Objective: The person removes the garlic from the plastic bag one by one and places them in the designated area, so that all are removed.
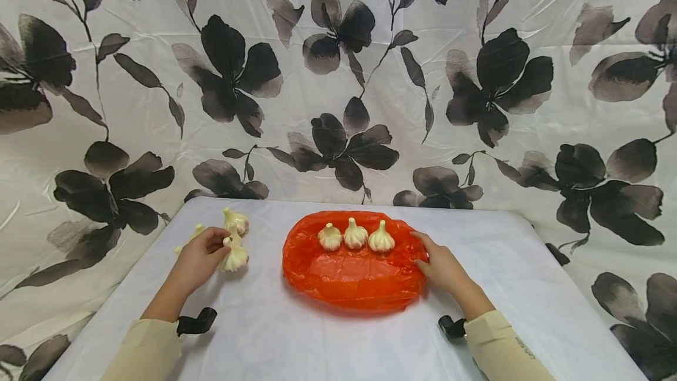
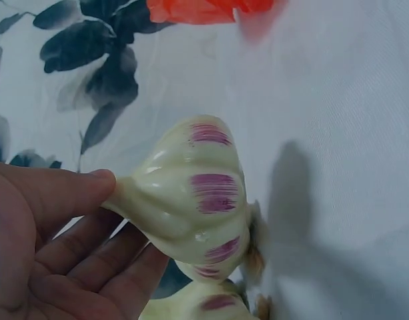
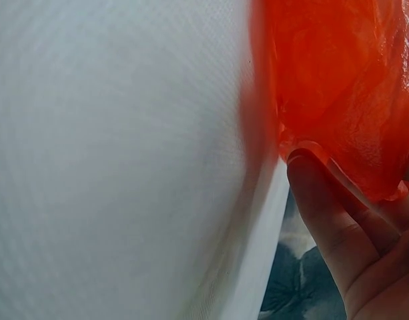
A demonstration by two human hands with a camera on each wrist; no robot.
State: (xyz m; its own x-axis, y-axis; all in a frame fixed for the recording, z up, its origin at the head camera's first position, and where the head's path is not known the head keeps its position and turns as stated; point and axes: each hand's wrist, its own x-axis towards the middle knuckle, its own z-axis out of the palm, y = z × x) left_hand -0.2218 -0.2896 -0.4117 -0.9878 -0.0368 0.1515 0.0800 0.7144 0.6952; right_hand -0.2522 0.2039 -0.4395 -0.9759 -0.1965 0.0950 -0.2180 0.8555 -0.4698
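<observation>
watching remotely, i'd keep the left hand (image 1: 197, 258) tightly pinching the stem of the garlic bulb (image 1: 235, 259) at left, clear of the far bulb (image 1: 237, 222), and the right hand (image 1: 446, 266), part-open at the red bag's (image 1: 349, 269) right edge, grip uncertain, light on the plastic

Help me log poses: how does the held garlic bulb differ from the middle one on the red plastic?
The left hand pinches the held garlic bulb by its stem; the middle bulb is untouched. The held garlic bulb tilts; the middle bulb stands upright on the red plastic. Both have pale stems.
</observation>
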